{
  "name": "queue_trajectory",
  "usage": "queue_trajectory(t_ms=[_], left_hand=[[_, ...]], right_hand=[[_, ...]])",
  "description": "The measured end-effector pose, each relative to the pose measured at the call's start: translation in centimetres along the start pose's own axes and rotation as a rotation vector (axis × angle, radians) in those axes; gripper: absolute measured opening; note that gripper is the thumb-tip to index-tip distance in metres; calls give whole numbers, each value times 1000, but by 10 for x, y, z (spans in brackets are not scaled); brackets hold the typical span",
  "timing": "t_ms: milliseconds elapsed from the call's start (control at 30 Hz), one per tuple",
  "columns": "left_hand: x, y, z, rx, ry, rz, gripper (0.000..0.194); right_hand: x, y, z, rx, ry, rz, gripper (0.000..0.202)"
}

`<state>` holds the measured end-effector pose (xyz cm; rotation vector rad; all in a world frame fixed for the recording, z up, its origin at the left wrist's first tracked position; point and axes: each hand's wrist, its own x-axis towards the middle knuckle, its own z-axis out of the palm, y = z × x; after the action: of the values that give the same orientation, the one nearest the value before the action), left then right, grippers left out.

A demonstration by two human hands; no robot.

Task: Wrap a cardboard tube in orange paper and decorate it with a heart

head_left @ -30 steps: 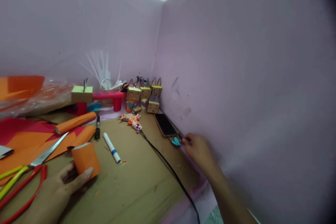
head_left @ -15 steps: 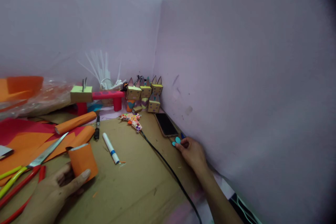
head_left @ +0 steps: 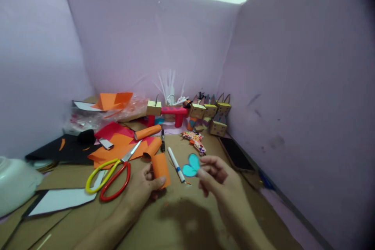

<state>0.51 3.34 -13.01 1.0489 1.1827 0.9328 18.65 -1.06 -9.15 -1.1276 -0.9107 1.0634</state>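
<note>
My left hand [head_left: 146,187] grips a short orange paper tube [head_left: 160,168] between thumb and fingers, just above the cardboard. In my right hand [head_left: 219,179] a turquoise paper heart [head_left: 191,165] is pinched at its edge, with its two lobes pointing left and up. The heart and the tube are apart. Between and behind them lies a white marker [head_left: 175,164] with a blue band. Scissors [head_left: 117,175] with one yellow and one red handle rest left of my left hand, their blades spread on orange paper.
Small cardboard animal heads [head_left: 218,128] with ears stand in the back right corner, near a dark phone [head_left: 236,155]. A pink tube-legged figure [head_left: 175,111] stands at the back. Orange paper rolls [head_left: 148,132] and a black pen [head_left: 163,140] lie in the middle. A white rounded object [head_left: 17,185] is at far left.
My right hand has lifted the turquoise heart from beside the phone and brought it left towards the orange tube. The view has swung left. My left hand still holds the tube.
</note>
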Motion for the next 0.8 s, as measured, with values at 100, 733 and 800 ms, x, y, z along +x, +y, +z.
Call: queue_trajectory(t_ms=[100, 733, 800], left_hand=[[2, -3, -2, -7, -21, -12, 57], [-1, -8, 7, -15, -84, 218, 31], [-4, -5, 6, 3, -127, 219, 33]], right_hand=[[12, 21, 36, 140, -36, 104, 46], [4, 64, 50, -1, 1, 198, 23], [3, 64, 49, 11, 10, 210, 23]])
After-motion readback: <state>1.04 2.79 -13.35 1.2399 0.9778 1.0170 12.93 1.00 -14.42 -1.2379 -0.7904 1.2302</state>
